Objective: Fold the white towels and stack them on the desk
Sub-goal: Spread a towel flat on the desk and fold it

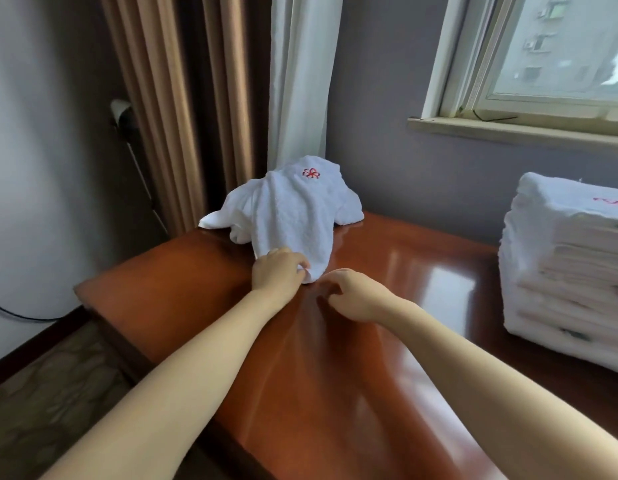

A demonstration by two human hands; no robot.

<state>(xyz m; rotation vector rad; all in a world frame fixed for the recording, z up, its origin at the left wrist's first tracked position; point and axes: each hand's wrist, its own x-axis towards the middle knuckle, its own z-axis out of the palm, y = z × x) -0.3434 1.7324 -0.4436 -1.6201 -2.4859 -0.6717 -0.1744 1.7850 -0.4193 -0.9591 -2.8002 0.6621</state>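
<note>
Loose white towel (293, 216) sits in a heap at the far-left corner of the desk (387, 341), up against the curtains. Top layer drapes off the heap w/ its long axis running far-to-near: red logo (311, 173) at the high far end, narrow tip at the low near end, pointing toward the person and a touch to the right. Tip lies flat on the wood.

Left hand (276, 271) is on that near tip, thumb and fingers curled, pinching the towel's edge. Right hand (352, 296) is just beside the tip, on the right, fingers curled in w/ nothing between them, not touching the cloth as far as I can see. Both forearms bare, reaching across the glossy red-brown top.

Over at the right edge: tall stack of folded towels (563, 265), white, squared up, well apart from the heap.

Behind the heap, a brown curtain (162, 116) and a white sheer (297, 81) hang side by side. Window (542, 57) upper right, grey building outside. Black cable (23, 315) along the floor at left.
</note>
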